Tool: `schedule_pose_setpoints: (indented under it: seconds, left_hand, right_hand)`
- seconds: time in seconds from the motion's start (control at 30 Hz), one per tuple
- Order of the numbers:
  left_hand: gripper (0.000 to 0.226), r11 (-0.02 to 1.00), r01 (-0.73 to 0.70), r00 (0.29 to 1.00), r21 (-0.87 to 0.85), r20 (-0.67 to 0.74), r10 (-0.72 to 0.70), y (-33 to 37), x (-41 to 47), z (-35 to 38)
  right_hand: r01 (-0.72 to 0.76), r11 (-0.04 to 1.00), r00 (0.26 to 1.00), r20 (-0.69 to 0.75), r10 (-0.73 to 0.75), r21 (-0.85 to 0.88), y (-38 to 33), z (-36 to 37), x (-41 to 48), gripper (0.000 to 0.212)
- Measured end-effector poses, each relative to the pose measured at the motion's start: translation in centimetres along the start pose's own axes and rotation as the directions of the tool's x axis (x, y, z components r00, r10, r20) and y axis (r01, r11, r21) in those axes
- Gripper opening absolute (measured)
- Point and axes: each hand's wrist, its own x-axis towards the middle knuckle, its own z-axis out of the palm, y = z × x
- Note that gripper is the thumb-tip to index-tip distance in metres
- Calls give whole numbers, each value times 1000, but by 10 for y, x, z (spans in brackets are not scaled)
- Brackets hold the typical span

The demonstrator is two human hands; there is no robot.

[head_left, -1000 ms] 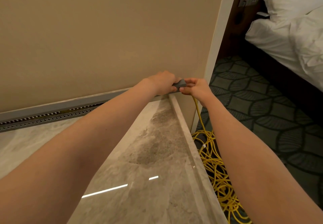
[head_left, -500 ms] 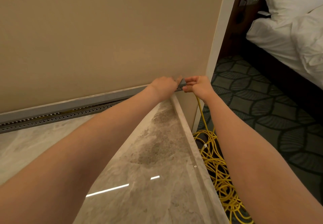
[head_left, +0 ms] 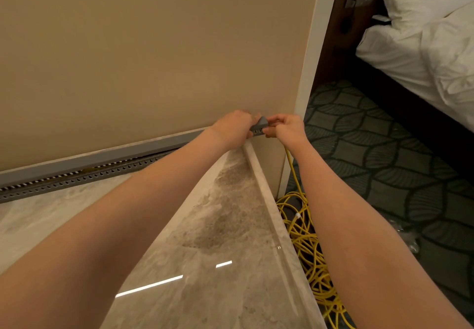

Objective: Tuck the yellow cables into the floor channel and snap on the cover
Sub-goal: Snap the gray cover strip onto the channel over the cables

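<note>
A grey floor channel (head_left: 77, 177) with a perforated edge runs along the foot of the beige wall. Its grey cover (head_left: 128, 153) lies over it, slightly lifted at the left part. My left hand (head_left: 234, 128) grips the cover's right end (head_left: 261, 124) at the wall corner. My right hand (head_left: 286, 127) pinches the same end from the right. A yellow cable (head_left: 289, 159) drops from under my right hand to a tangled yellow coil (head_left: 305, 239) on the carpet. How much cable lies inside the channel is hidden.
A marble floor (head_left: 213, 226) with a raised marble curb (head_left: 272, 210) lies below my arms. Right of the white door frame (head_left: 311, 67) is patterned dark carpet (head_left: 384, 174) and a bed with white linen (head_left: 423, 46).
Both hands stay on the cover's end at the corner; the end has sunk slightly toward the floor and the view has shifted a little.
</note>
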Motion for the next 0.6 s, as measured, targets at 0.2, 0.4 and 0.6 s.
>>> schedule_pose_setpoints:
  seconds: [0.2, 0.4, 0.6]
  left_hand:
    - [41, 986, 51, 994, -160, -91, -66, -1, -1, 3]
    - [49, 969, 106, 984, -222, -119, -135, 6, 0, 8]
    - [54, 980, 93, 980, -177, -160, -122, 2, -2, 12]
  right_hand:
    - [9, 1000, 998, 68, -10, 18, -2, -4, -6, 37]
    - [71, 993, 987, 153, -56, -94, -6, -5, -7, 44]
    - [135, 988, 984, 129, -126, -70, -9, 2, -12, 42]
